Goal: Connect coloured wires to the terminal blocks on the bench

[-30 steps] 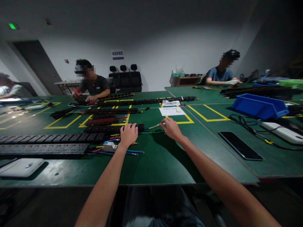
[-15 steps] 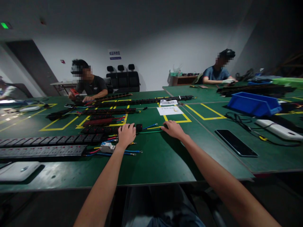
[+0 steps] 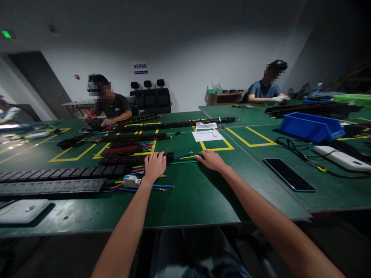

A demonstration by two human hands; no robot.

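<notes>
My left hand (image 3: 154,165) rests palm down on the right end of a black socket strip (image 3: 127,158) on the green table (image 3: 191,197). Coloured wires (image 3: 182,155) run out of that end to the right. My right hand (image 3: 211,160) lies on the table over the far ends of these wires, fingers curled down on them; the grip itself is hidden. A small white breaker (image 3: 130,180) with red and blue leads sits just left of my left wrist.
Longer socket strips (image 3: 52,186) lie at left with a white pad (image 3: 23,211). A black phone (image 3: 288,174), blue bin (image 3: 310,127), white paper (image 3: 207,135) and cables sit right. Two people work across the tables; a third sits at the far left edge.
My right hand dropped from holding up a wire end with a ring terminal to lying flat on the wires. The left hand stayed on the strip. The view shifted slightly.
</notes>
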